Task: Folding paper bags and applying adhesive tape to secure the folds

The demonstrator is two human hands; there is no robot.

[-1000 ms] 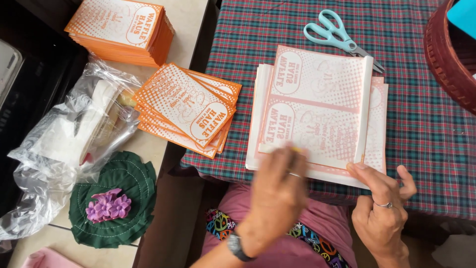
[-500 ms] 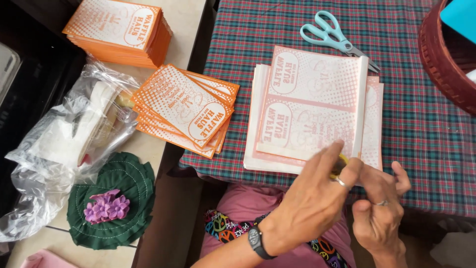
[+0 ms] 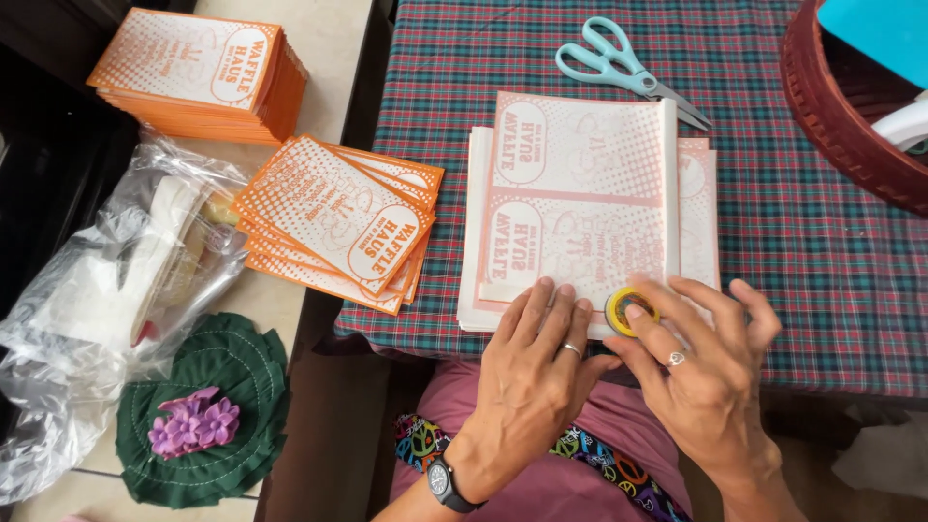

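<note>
Table (image 3: 822, 242) under plaid cloth. White-and-orange printed sheets (image 3: 580, 193) stacked at near edge, top one folded. Orange flat packs (image 3: 338, 222) fanned at table's left edge. Scissors (image 3: 619, 63) beyond stack. Left hand (image 3: 532, 372) flat, fingers spread, pressing stack's near edge, grasping nothing. Right hand (image 3: 706, 362) pinching small yellow tape roll (image 3: 628, 311) on stack's near right corner.

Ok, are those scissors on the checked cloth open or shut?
Shut. The scissors lie flat on the tablecloth above the paper stack, their teal handle loops close together and the blades meeting in one point.
</note>
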